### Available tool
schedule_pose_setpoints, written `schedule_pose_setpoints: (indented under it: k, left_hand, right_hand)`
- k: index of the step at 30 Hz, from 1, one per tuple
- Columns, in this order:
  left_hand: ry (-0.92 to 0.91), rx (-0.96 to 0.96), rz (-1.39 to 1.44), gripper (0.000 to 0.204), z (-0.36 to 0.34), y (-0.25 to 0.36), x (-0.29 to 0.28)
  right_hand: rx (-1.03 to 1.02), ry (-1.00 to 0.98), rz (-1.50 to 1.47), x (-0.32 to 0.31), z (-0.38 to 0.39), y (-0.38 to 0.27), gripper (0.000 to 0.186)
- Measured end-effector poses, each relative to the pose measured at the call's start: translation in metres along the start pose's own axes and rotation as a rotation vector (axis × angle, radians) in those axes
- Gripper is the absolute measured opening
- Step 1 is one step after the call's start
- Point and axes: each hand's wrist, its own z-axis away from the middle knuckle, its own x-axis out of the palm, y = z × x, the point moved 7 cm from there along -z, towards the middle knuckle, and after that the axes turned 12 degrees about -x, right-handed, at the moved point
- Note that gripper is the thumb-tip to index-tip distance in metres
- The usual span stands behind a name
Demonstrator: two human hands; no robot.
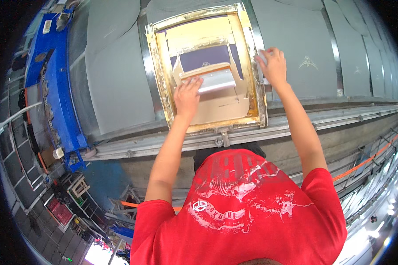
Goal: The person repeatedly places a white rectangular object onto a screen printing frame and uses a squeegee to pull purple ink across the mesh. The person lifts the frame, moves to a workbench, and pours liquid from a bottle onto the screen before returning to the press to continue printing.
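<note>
Well, squeegee (pixel 220 81) smooth, silvery (orange-edged), left hand (pixel 188 95) on it.

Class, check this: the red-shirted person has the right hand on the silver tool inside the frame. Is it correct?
Wrong hand: the head view shows that the red-shirted person has the left hand on the silver tool inside the frame.
</note>
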Motion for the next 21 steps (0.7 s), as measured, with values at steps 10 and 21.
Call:
schedule_pose_setpoints:
  k: [10, 21]
  left_hand:
    - [-0.089, -0.027, 0.122, 0.035, -0.125, -0.028, -0.031]
    - [-0.126, -0.001, 0.028, 0.048, 0.039, -0.015, -0.025]
  right_hand:
    - [-0.375, -0.138, -0.152, 0.039, -0.078, -0.131, 0.038]
    - [-0.333, -0.151, -0.284, 0.040, 0.081, -0.162, 0.045]
